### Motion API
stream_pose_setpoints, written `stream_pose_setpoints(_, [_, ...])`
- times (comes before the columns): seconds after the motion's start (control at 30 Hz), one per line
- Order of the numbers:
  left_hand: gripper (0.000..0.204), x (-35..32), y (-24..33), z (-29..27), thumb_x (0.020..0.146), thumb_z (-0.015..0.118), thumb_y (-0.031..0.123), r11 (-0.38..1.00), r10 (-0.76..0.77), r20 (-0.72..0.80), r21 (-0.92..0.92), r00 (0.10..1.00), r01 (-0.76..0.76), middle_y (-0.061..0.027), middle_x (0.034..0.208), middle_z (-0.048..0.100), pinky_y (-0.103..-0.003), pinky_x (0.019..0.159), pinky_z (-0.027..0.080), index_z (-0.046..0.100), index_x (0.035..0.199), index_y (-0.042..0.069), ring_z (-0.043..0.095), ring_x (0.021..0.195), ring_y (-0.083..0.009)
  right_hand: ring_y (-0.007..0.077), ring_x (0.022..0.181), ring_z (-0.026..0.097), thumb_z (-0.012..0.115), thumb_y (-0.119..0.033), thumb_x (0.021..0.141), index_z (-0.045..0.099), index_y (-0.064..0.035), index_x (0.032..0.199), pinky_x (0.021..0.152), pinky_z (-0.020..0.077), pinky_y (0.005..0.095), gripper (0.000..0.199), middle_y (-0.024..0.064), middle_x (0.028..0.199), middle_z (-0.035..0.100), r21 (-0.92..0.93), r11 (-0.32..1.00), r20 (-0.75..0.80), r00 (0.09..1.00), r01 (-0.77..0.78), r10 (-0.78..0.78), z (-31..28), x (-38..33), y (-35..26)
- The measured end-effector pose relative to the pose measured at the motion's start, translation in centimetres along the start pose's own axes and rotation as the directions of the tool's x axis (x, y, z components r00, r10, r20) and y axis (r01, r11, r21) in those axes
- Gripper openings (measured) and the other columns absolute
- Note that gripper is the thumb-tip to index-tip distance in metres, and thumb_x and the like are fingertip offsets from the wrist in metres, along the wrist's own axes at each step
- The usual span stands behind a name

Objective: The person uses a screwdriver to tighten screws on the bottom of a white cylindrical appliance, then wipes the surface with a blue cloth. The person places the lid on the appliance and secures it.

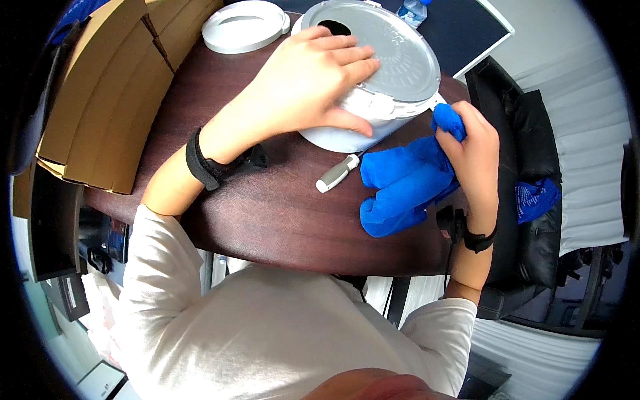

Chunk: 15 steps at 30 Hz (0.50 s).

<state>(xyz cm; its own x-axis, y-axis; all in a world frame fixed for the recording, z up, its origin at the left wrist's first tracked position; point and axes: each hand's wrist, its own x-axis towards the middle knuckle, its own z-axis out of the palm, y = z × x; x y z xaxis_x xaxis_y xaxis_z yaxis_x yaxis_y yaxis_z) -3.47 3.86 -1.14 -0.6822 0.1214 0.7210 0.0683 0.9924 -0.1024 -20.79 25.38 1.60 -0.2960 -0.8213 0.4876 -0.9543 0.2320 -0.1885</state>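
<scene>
A white, round, bucket-like container with a grey, see-through top stands at the far side of the table. My left hand rests on its near left side, fingers stretched over the top and thumb down along the wall. Beside the fingers a dark opening shows in the top. Pinched in my right hand is a bunched blue cloth, a wad of it sticking up by the thumb and the rest lying on the table. Between cloth and container lies a screwdriver with a grey-and-white handle.
Cardboard boxes line the left of the dark wooden table. A white ring-shaped part lies at the back left. Behind the container are a dark panel and a plastic bottle. A black sofa stands at the right.
</scene>
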Motion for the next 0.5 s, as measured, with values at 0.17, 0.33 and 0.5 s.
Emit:
stream_pose_setpoints(0.17, [0.068,-0.3,-1.3,-1.5,0.061,0.079,0.05,0.988,0.039,0.058,-0.149,0.998,-0.03,-0.0116,0.121,0.065,-0.042,0.099,0.043,0.067,0.111,0.005,0.057,0.118,-0.029,0.0315,0.073,0.064,0.071,-0.004,0.069,0.059,-0.0039,0.094,0.065,0.0496,0.0351,0.027,0.0142,0.085,0.061,0.096,0.995,-0.044,0.999,-0.02,0.024,-0.5,-0.5,-1.3])
stream_pose_setpoints(0.33, [0.074,-0.2,-3.3,-2.8,0.061,0.081,0.05,0.994,0.025,0.114,-0.106,0.993,-0.013,-0.0151,0.127,0.061,-0.048,0.107,0.035,0.065,0.117,0.005,0.049,0.128,-0.0344,0.0312,0.073,0.064,0.075,-0.004,0.065,0.06,-0.0045,0.096,0.065,0.0505,0.0349,0.035,0.0141,0.086,0.061,0.148,0.983,-0.076,0.992,0.106,-0.096,-1.1,0.0,-3.6])
stream_pose_setpoints(0.5, [0.077,-0.5,-4.7,-1.6,0.063,0.08,0.049,0.983,0.016,0.195,-0.184,0.981,0.02,-0.0178,0.127,0.06,-0.049,0.11,0.032,0.063,0.124,0.006,0.047,0.129,-0.0381,0.0276,0.074,0.065,0.08,-0.018,0.064,0.058,-0.0095,0.099,0.062,0.0514,0.0359,0.042,0.0093,0.088,0.06,0.028,0.95,-0.012,0.95,0.312,-0.312,0.1,1.9,-7.8])
